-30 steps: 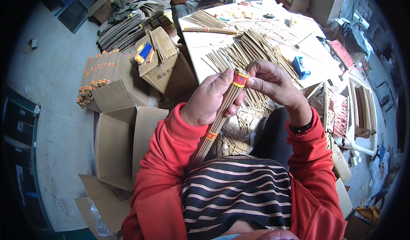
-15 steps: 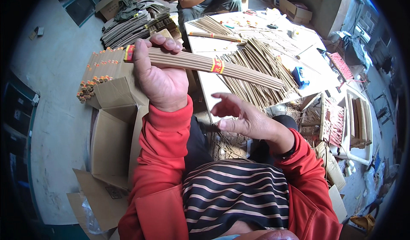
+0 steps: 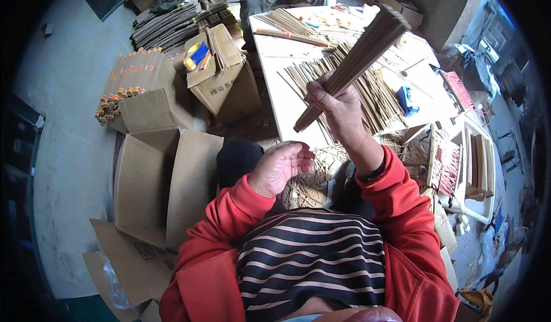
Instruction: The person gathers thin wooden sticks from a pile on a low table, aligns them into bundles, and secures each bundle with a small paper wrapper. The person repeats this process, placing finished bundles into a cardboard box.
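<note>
Table strewn with sticks; carton dark-lettered; bundle clasped by right hand; left hand, earlier round labelled bundle, loosely cupped.

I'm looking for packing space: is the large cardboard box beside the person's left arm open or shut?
Open: the cardboard box shows its inside, with flaps spread outward.
</note>
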Demonstrator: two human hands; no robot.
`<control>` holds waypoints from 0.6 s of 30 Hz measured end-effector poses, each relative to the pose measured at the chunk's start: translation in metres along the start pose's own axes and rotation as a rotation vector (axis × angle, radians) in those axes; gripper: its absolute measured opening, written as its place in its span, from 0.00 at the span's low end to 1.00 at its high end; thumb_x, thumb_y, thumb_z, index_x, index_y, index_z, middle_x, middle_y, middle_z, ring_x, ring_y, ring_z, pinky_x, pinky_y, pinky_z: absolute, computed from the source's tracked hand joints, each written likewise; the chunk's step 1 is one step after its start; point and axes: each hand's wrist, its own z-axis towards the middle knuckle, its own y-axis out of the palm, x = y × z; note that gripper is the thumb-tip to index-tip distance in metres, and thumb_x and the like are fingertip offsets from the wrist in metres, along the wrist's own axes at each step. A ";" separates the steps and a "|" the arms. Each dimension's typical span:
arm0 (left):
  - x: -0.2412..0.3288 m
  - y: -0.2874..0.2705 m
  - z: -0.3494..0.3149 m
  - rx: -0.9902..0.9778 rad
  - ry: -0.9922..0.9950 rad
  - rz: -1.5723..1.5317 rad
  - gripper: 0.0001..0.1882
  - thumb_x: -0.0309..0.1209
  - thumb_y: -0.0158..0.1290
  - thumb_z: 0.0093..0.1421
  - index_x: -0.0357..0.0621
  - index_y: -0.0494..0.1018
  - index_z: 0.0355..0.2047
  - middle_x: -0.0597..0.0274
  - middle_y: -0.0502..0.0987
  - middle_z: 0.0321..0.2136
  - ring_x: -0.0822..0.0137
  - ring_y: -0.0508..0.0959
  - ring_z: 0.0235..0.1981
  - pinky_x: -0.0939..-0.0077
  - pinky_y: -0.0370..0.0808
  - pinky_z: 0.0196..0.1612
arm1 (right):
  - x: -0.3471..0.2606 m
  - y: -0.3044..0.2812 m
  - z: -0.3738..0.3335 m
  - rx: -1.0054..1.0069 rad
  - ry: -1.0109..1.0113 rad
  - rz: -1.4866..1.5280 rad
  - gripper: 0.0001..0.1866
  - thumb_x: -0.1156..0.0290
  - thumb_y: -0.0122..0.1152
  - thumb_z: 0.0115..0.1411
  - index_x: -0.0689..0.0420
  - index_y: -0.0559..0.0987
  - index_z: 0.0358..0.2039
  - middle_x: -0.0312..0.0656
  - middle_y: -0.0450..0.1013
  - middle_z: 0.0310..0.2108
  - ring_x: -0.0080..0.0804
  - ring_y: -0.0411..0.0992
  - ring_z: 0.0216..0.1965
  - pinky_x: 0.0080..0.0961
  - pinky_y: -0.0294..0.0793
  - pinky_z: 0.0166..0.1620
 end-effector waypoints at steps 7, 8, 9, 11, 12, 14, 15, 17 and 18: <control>0.027 -0.004 -0.001 0.074 0.224 0.032 0.09 0.30 0.45 0.58 0.37 0.68 0.35 0.56 0.75 0.28 0.67 0.76 0.29 0.75 0.73 0.35 | 0.052 0.005 -0.004 -0.070 0.019 -0.324 0.08 0.71 0.62 0.53 0.57 0.71 0.24 0.27 0.63 0.19 0.14 0.60 0.22 0.14 0.61 0.25; 0.029 -0.005 -0.001 0.086 0.244 0.050 0.09 0.30 0.45 0.58 0.37 0.68 0.35 0.57 0.75 0.28 0.67 0.76 0.29 0.75 0.73 0.35 | 0.050 0.006 -0.002 -0.083 0.043 -0.298 0.08 0.71 0.62 0.53 0.57 0.70 0.24 0.27 0.63 0.19 0.14 0.60 0.22 0.14 0.61 0.25; 0.032 -0.005 -0.001 0.099 0.265 0.067 0.09 0.30 0.45 0.58 0.37 0.69 0.35 0.57 0.75 0.28 0.67 0.76 0.29 0.75 0.73 0.35 | 0.044 0.009 -0.001 -0.096 0.069 -0.271 0.08 0.71 0.61 0.53 0.56 0.70 0.23 0.27 0.63 0.19 0.14 0.60 0.22 0.14 0.61 0.25; 0.039 -0.003 -0.004 0.126 0.287 0.075 0.08 0.30 0.46 0.58 0.38 0.69 0.34 0.57 0.74 0.28 0.68 0.75 0.28 0.76 0.73 0.35 | 0.033 0.012 0.000 -0.136 0.228 -0.216 0.08 0.71 0.61 0.53 0.57 0.70 0.25 0.27 0.63 0.20 0.14 0.60 0.23 0.15 0.61 0.26; 0.041 0.000 -0.003 0.139 0.322 0.098 0.08 0.29 0.46 0.58 0.38 0.69 0.34 0.58 0.74 0.27 0.68 0.75 0.27 0.77 0.73 0.35 | 0.040 0.008 0.000 -0.136 0.194 -0.236 0.08 0.72 0.60 0.54 0.57 0.70 0.25 0.27 0.64 0.20 0.14 0.60 0.23 0.15 0.61 0.25; 0.044 0.005 0.003 0.161 0.391 0.137 0.07 0.29 0.46 0.58 0.38 0.69 0.33 0.58 0.74 0.27 0.69 0.75 0.27 0.77 0.73 0.35 | 0.062 -0.002 0.002 -0.137 0.127 -0.280 0.07 0.72 0.59 0.54 0.57 0.70 0.26 0.27 0.64 0.20 0.14 0.60 0.23 0.15 0.61 0.25; 0.049 0.003 0.002 0.118 0.444 0.184 0.14 0.31 0.51 0.56 0.36 0.66 0.40 0.56 0.73 0.31 0.70 0.74 0.32 0.79 0.72 0.37 | 0.060 0.002 0.004 -0.149 0.111 -0.290 0.06 0.73 0.58 0.55 0.57 0.70 0.27 0.28 0.65 0.20 0.13 0.61 0.25 0.15 0.63 0.27; 0.054 0.010 0.006 0.140 0.651 0.358 0.22 0.33 0.54 0.55 0.35 0.61 0.46 0.54 0.70 0.36 0.69 0.72 0.36 0.78 0.70 0.40 | 0.051 0.005 0.005 -0.200 0.156 -0.279 0.08 0.71 0.59 0.55 0.58 0.69 0.28 0.30 0.65 0.20 0.15 0.63 0.23 0.16 0.65 0.25; 0.058 0.017 0.006 0.152 0.746 0.445 0.26 0.34 0.55 0.54 0.35 0.58 0.49 0.54 0.69 0.38 0.69 0.71 0.39 0.78 0.69 0.42 | 0.040 0.009 0.002 -0.223 0.183 -0.273 0.08 0.71 0.59 0.54 0.59 0.69 0.29 0.31 0.66 0.20 0.15 0.64 0.22 0.16 0.67 0.25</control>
